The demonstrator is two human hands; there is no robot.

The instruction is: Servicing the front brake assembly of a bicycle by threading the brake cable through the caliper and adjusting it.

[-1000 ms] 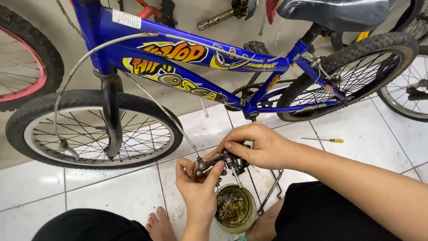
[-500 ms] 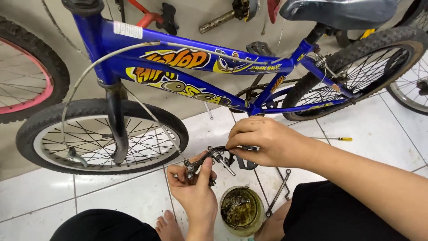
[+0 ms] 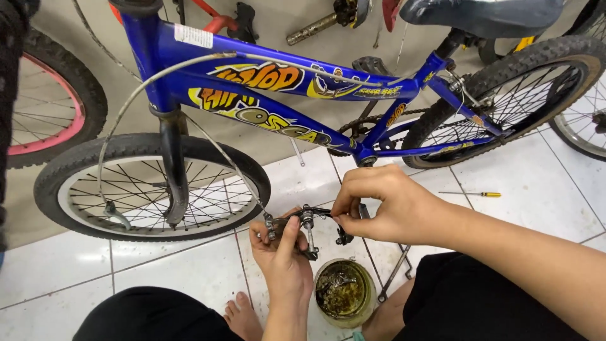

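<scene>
A small black metal brake caliper (image 3: 310, 228) hangs on a grey cable that runs up to the blue bicycle (image 3: 278, 95). My left hand (image 3: 281, 252) grips the caliper's left end from below, thumb pressed up beside its bolt. My right hand (image 3: 382, 205) comes in from the right and pinches the caliper's right arm with thumb and fingers. Both hands hold the part just above the floor, in front of the bicycle's front wheel (image 3: 151, 186).
A round tin of dirty grease (image 3: 344, 292) stands on the white tiles below my hands, with a wrench (image 3: 394, 275) beside it. A yellow-handled screwdriver (image 3: 473, 194) lies to the right. A pink-rimmed wheel (image 3: 47, 110) is at left; another wheel (image 3: 584, 129) at far right.
The view has shifted a little, so the bicycle sits lower in the picture. My hands have turned the caliper, and it now stretches between both hands instead of being bunched under my right hand.
</scene>
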